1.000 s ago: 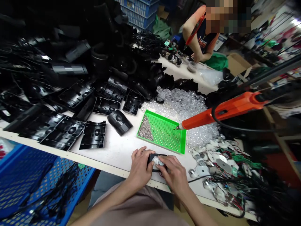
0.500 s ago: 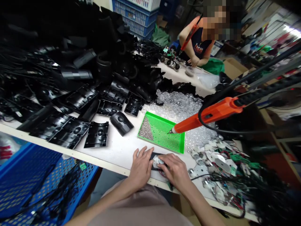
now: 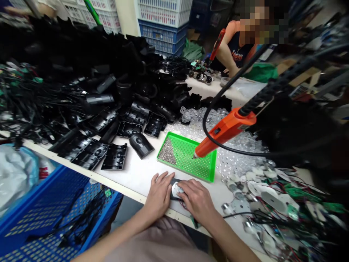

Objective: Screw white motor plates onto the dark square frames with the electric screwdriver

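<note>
My left hand [image 3: 159, 194] lies along the left end of a black plastic part [image 3: 173, 196] on the table, fingers stretched, index finger and thumb holding its edge. My right hand [image 3: 197, 199] pinches a small motor with a pale metal plate [image 3: 175, 189], set on that black part; the fingers hide much of it. Red wires trail below the right hand. Just beyond the hands sits a green perforated tray [image 3: 191, 170] with small silver screws [image 3: 167, 152] heaped at its left end. Over the tray hangs an orange electric screwdriver [image 3: 225, 133], its tip low.
Black shell halves [image 3: 114, 156] lie at left, before a large dark pile. Clear plastic pieces [image 3: 240, 153] spread behind the tray. Motors with plates and wires [image 3: 272, 200] crowd the right. A blue crate [image 3: 54, 211] stands below the table edge. Another person [image 3: 231, 54] works opposite.
The camera view has shifted. The screwdriver hangs more steeply, with its tip still over the tray. Both hands stay at the black part, right fingers still on the motor.
</note>
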A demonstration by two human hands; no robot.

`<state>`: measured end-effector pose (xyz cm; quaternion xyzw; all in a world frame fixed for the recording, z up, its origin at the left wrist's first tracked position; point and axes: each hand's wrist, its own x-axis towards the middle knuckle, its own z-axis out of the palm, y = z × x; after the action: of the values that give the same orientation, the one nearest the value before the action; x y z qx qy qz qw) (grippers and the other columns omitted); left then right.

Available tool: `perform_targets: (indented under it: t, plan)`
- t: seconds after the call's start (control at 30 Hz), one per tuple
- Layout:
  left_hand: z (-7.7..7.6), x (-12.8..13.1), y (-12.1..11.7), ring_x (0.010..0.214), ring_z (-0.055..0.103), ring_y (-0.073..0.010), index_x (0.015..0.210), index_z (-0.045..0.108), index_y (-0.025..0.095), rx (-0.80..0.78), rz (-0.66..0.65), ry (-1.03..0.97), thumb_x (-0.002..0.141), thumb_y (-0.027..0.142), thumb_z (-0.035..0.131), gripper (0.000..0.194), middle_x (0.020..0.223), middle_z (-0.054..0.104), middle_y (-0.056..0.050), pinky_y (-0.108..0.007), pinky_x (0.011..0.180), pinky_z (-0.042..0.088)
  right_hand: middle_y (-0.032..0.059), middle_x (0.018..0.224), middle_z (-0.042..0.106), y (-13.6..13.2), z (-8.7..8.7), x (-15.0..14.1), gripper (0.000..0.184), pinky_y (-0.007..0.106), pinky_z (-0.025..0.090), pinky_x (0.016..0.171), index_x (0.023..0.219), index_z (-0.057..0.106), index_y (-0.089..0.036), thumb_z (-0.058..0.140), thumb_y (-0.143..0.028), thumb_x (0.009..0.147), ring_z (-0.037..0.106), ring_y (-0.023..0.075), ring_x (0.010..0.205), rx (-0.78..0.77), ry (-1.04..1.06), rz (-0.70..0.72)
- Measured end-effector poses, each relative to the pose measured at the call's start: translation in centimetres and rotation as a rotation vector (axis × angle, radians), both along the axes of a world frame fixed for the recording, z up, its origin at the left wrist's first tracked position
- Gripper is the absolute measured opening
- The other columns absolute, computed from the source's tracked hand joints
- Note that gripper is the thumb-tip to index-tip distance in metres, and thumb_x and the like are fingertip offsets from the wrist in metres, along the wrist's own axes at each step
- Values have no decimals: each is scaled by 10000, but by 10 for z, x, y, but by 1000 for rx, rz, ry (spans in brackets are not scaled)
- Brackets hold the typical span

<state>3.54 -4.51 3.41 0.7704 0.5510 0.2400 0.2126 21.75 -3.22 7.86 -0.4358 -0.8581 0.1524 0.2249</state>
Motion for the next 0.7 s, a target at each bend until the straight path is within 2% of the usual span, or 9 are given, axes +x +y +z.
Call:
perform_targets:
  t: [0.17,0.37,0.47,0.6,0.7]
  plan:
    - [5,2,0,1284,468,-225,1410,408,202,-35,6,37,982,197,288,444,1328,589,-101,-526,1097,298,59,977,715,4,2,2,198,359,460,789,1060,627,-209,558,-145,886,603,220,883,-72,7,47]
    - [10,3,-1,1314,440,-207,1396,431,192,-66,14,34,989,229,282,436,1321,598,-94,-492,1116,281,68,946,716,8,4,8,201,359,454,758,1069,634,-212,538,-167,897,602,220,845,-51,20,102]
    - [13,3,-2,1320,433,-203,1399,432,188,-106,20,11,986,237,283,442,1349,577,-94,-489,1128,261,71,905,710,8,1,11,206,356,464,750,1083,633,-198,559,-197,890,604,228,841,-86,35,80]
    - [16,3,1,1334,420,-225,1403,426,207,-186,19,-27,955,277,387,455,1391,541,-91,-531,1144,210,76,920,707,5,-5,12,201,357,466,760,1082,632,-183,563,-218,897,607,233,853,-95,44,37]
    - [20,1,5,1339,415,-223,1350,482,240,-251,39,-62,923,259,453,428,1362,563,-75,-542,1152,180,73,919,708,-1,-7,10,197,353,463,751,1079,634,-192,526,-247,924,608,224,837,-50,73,2]
